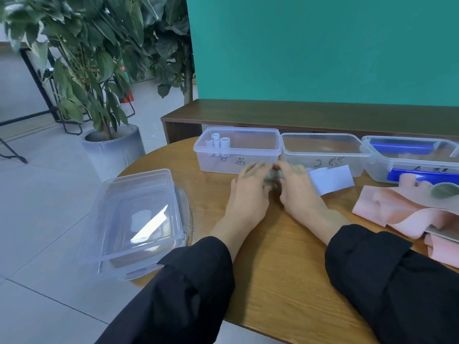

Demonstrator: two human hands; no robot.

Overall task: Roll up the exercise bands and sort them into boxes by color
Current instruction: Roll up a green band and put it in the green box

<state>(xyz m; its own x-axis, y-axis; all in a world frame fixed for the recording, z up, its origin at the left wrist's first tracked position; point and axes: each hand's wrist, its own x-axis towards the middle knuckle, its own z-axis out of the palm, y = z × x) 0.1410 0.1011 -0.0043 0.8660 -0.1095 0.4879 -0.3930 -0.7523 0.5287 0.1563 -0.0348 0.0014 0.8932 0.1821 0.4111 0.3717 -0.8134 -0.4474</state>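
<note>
My left hand (250, 189) and my right hand (295, 189) meet at the middle of the round wooden table (285, 281), both gripping a small greenish band roll (273, 176) that is mostly hidden between them. Behind them stand three clear boxes. The left box (248, 160) holds several light blue rolls (218, 142). The middle box (323, 147) looks empty. The right box (380, 165) has blue clips. A light blue flat band (330, 180) lies by my right hand. Pink bands (397, 209) pile at the right, with a green band (444, 191) on top.
Stacked clear lids (134, 219) overhang the table's left edge. A dark wooden shelf (298, 115) and a teal wall run behind the boxes. A potted plant (111, 145) stands on the tiled floor at left.
</note>
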